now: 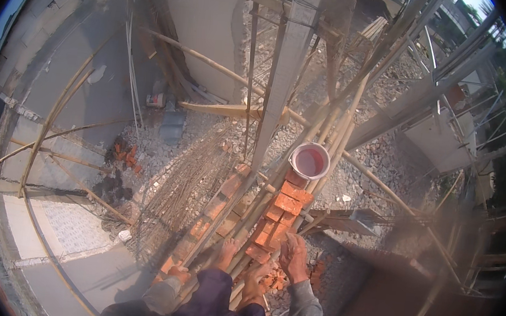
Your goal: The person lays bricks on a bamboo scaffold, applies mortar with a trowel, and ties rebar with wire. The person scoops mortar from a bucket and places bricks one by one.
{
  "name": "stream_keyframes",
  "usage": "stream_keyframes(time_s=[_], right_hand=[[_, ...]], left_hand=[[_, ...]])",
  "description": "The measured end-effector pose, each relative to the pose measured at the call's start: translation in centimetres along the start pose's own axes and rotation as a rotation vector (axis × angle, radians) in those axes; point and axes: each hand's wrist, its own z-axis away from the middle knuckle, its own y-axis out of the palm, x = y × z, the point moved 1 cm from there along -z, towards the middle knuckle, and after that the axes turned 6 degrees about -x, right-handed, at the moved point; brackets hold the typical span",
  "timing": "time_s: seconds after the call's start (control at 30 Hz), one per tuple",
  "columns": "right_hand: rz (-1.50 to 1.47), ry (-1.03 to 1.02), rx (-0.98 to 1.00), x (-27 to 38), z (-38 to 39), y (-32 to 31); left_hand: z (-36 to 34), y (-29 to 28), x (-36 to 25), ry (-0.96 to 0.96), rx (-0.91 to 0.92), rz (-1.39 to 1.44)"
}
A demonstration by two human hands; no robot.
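A row of loose orange bricks (278, 215) lies stacked on the bamboo poles ahead of me. My right hand (294, 258) is at the near right side of this stack, fingers partly stretched and apart, close to the nearest bricks; I cannot make out whether they touch. To the left runs a narrow brick wall (201, 226) with mortar along it. My left hand (178, 274) is low at the wall's near end, against or just over its bricks, its fingers too small and shaded to read. Beyond the stack stands a whitish bucket (309, 161) holding a reddish, liquid-looking content.
My bare feet (226, 254) rest on bamboo poles (334, 141) high above rubble ground (206, 135). A tall grey post (286, 70) rises beside the wall. Slanting bamboo braces (378, 182) cross on the right. Broken bricks (278, 279) lie below.
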Motion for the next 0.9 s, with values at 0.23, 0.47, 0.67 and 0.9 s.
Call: stream_keyframes(time_s=[0.23,0.47,0.67,0.9], right_hand=[[0.524,-1.079,-0.362,31.0,-5.2,1.8],[0.454,-1.051,0.116,34.5,0.0,6.4],[0.701,-0.807,0.505,14.5,10.0,5.7],[0.754,-0.267,0.538,-3.0,19.1,-3.8]], left_hand=[[0.2,-2.6,7.0,-0.048,-0.030,0.316],[-0.6,-0.7,11.2,0.038,0.020,0.329],[0.0,-0.5,12.3,0.038,0.055,0.190],[-3.3,-4.0,9.9,0.066,0.031,0.115]])
